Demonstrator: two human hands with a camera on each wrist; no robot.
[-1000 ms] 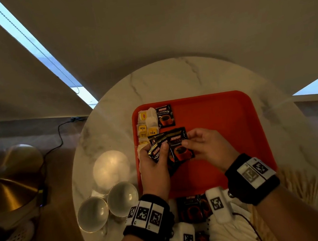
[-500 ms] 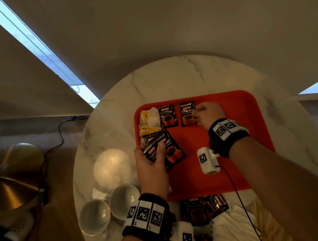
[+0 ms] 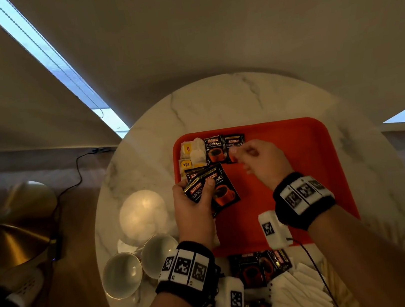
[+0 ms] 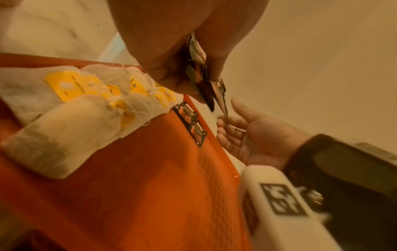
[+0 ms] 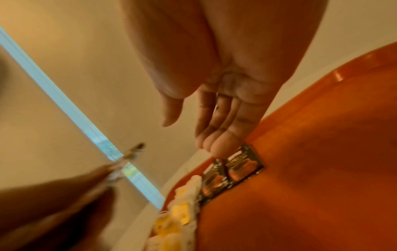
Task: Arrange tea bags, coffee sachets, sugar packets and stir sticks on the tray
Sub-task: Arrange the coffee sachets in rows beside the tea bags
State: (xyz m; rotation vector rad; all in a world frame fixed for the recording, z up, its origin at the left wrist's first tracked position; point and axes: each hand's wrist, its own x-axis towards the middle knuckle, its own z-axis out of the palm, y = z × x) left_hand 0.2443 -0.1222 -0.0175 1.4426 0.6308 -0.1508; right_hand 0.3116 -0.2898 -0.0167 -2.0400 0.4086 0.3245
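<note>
The red tray [image 3: 290, 166] lies on the round marble table. Tea bags [image 3: 193, 154] with yellow tags are stacked in its far left corner, also seen in the left wrist view [image 4: 86, 95]. Beside them two black coffee sachets [image 3: 214, 149] [image 3: 234, 143] lie flat in a row. My left hand [image 3: 196, 188] grips a fan of several coffee sachets [image 3: 221, 190] over the tray's left side. My right hand [image 3: 242, 155] hovers just above the second laid sachet [image 5: 242, 163], fingers relaxed and holding nothing.
On the table in front of the tray lie more coffee sachets [image 3: 260, 265], white sugar packets [image 3: 298, 294] and wooden stir sticks [image 3: 333, 289]. Two cups [image 3: 122, 274] [image 3: 158, 252] and a white round object [image 3: 142, 213] stand left of the tray.
My right hand took one sachet from the left hand's stack, carried it to the tray's far edge, laid it beside the first sachet and let go. The left hand stayed put.
</note>
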